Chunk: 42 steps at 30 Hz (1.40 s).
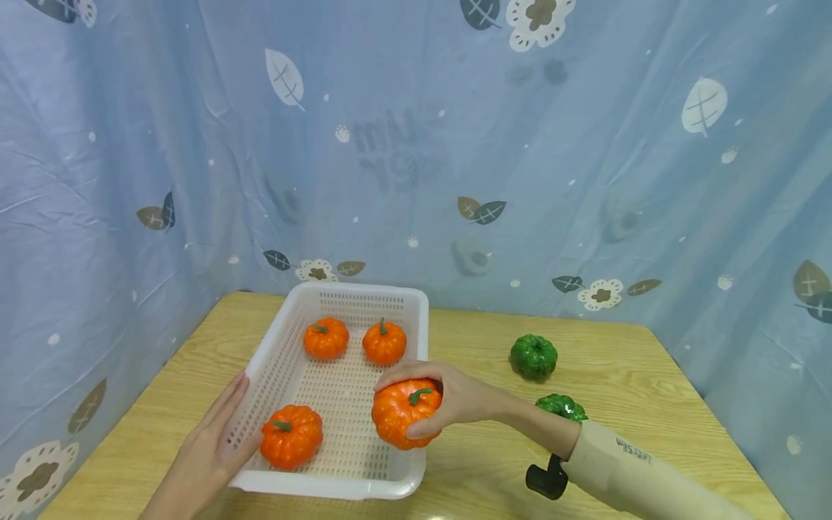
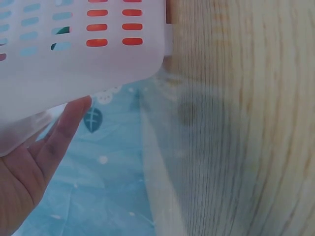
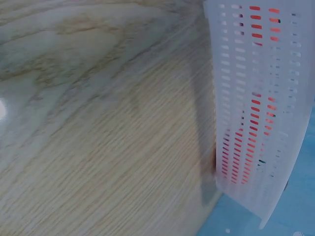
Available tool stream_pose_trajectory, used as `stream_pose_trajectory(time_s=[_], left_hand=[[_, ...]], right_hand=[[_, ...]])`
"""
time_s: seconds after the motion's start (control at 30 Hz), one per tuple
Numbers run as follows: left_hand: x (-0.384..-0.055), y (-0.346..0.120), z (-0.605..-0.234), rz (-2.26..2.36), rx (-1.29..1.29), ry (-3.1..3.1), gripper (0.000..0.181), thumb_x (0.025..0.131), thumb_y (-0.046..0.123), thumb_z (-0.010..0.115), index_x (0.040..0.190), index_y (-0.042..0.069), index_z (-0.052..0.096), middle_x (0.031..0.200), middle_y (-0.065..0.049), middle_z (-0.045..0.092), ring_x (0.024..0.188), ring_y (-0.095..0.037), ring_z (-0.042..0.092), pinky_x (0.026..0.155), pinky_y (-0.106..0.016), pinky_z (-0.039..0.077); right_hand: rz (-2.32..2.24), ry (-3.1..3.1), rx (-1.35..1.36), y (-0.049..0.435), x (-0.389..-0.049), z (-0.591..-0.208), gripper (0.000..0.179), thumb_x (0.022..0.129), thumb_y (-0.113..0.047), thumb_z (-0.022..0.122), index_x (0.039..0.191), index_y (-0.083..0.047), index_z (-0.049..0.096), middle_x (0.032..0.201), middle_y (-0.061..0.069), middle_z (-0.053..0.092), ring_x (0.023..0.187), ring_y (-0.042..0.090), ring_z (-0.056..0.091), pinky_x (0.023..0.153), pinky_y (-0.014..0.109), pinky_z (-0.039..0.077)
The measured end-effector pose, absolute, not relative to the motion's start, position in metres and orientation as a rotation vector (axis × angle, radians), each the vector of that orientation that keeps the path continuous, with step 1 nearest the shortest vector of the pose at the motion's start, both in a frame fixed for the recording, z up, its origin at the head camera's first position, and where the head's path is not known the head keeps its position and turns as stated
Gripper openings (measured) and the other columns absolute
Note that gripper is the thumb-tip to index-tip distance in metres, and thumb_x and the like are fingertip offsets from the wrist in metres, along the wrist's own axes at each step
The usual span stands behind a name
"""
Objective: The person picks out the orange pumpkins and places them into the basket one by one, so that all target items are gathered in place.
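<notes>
My right hand (image 1: 448,393) grips an orange toy pumpkin (image 1: 401,417) with a green stem, fingers over its top and thumb at its front. That pumpkin overlaps the right wall of a white plastic basket (image 1: 328,487) in the head view. At the basket's left side, my left hand (image 1: 208,444) holds the rim, thumb over it and fingers along the outer wall. The left wrist view has the left hand (image 2: 34,172) against the basket's underside of the rim. Inside the basket sit three more orange pumpkins (image 1: 291,437), (image 1: 326,338), (image 1: 384,342). The right wrist view shows only the basket's slotted wall (image 3: 256,113).
Right of the basket, a green pumpkin (image 1: 534,357) stands on the wooden table (image 1: 624,375). Another green pumpkin (image 1: 562,406) is partly hidden by the right forearm. A black device (image 1: 547,478) is at the right wrist. Blue patterned cloth (image 1: 403,144) hangs behind and at the sides.
</notes>
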State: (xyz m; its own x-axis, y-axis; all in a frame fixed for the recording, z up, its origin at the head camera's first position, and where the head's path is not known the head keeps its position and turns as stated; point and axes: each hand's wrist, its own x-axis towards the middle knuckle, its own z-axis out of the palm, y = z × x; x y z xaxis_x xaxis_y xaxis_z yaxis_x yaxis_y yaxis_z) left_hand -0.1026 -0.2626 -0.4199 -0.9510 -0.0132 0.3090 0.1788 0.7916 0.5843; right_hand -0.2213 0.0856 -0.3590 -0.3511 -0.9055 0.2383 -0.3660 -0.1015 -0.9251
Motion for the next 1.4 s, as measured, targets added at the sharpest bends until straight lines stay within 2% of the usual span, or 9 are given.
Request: stream_pose_trajectory(time_s=[0.17, 0.37, 0.6, 0.8, 1.17, 1.23, 1.4], left_hand=[[-0.105, -0.263, -0.419, -0.921, -0.164, -2.639, 0.083, 0.085, 0.025, 0.071, 0.153, 0.010, 0.025, 0.157, -0.015, 0.022, 0.132, -0.050, 0.032, 0.096, -0.071, 0.032], [-0.108, -0.262, -0.413, -0.888, -0.182, -2.613, 0.083, 0.083, 0.024, 0.074, 0.152, 0.011, 0.028, 0.155, -0.016, 0.025, 0.128, -0.052, 0.036, 0.091, -0.072, 0.036], [-0.110, -0.261, -0.409, -0.878, -0.188, -2.598, 0.082, 0.083, 0.024, 0.074, 0.151, 0.008, 0.030, 0.156, -0.013, 0.025, 0.128, -0.052, 0.037, 0.092, -0.071, 0.036], [-0.110, -0.262, -0.407, -0.868, -0.170, -2.619, 0.083, 0.083, 0.025, 0.073, 0.151, 0.007, 0.029, 0.155, -0.015, 0.026, 0.128, -0.052, 0.037, 0.093, -0.070, 0.036], [-0.105, -0.260, -0.413, -0.903, -0.172, -2.612, 0.081, 0.083, 0.023, 0.072, 0.150, 0.006, 0.030, 0.156, -0.013, 0.024, 0.129, -0.051, 0.035, 0.095, -0.071, 0.034], [-0.104, -0.260, -0.415, -0.896, -0.178, -2.605, 0.081, 0.083, 0.021, 0.073, 0.150, 0.006, 0.031, 0.156, -0.014, 0.026, 0.129, -0.051, 0.036, 0.098, -0.068, 0.033], [-0.102, -0.260, -0.416, -0.896, -0.170, -2.604, 0.081, 0.082, 0.020, 0.073, 0.150, 0.005, 0.031, 0.156, -0.013, 0.026, 0.129, -0.050, 0.037, 0.099, -0.067, 0.034]], right_hand=[[-1.456, 1.699, -1.383, 0.079, -0.229, -0.359, 0.055, 0.081, -0.025, 0.076, 0.128, -0.003, 0.057, 0.132, 0.008, 0.054, 0.112, 0.021, 0.055, 0.086, 0.042, 0.055], [-1.440, 1.738, -1.409, 0.070, -0.243, -0.354, 0.056, 0.079, -0.021, 0.078, 0.128, -0.005, 0.057, 0.133, 0.006, 0.054, 0.113, 0.022, 0.054, 0.087, 0.042, 0.055], [-1.360, 1.774, -1.361, 0.063, -0.255, -0.347, 0.060, 0.074, -0.015, 0.081, 0.129, -0.007, 0.057, 0.130, 0.003, 0.054, 0.112, 0.022, 0.054, 0.087, 0.041, 0.055], [-1.307, 1.742, -1.297, 0.057, -0.264, -0.351, 0.065, 0.072, -0.006, 0.081, 0.131, -0.008, 0.055, 0.131, 0.005, 0.051, 0.111, 0.023, 0.054, 0.088, 0.040, 0.055], [-1.212, 1.726, -1.293, 0.049, -0.278, -0.365, 0.060, 0.072, -0.005, 0.079, 0.127, -0.009, 0.056, 0.125, 0.006, 0.052, 0.107, 0.022, 0.056, 0.085, 0.040, 0.056], [-1.185, 1.736, -1.312, 0.047, -0.280, -0.368, 0.060, 0.073, -0.005, 0.079, 0.128, -0.009, 0.057, 0.124, 0.005, 0.053, 0.107, 0.021, 0.056, 0.086, 0.039, 0.055], [-1.069, 1.749, -1.353, 0.040, -0.287, -0.368, 0.064, 0.072, -0.005, 0.082, 0.131, -0.011, 0.057, 0.125, -0.001, 0.056, 0.109, 0.017, 0.056, 0.089, 0.036, 0.054]])
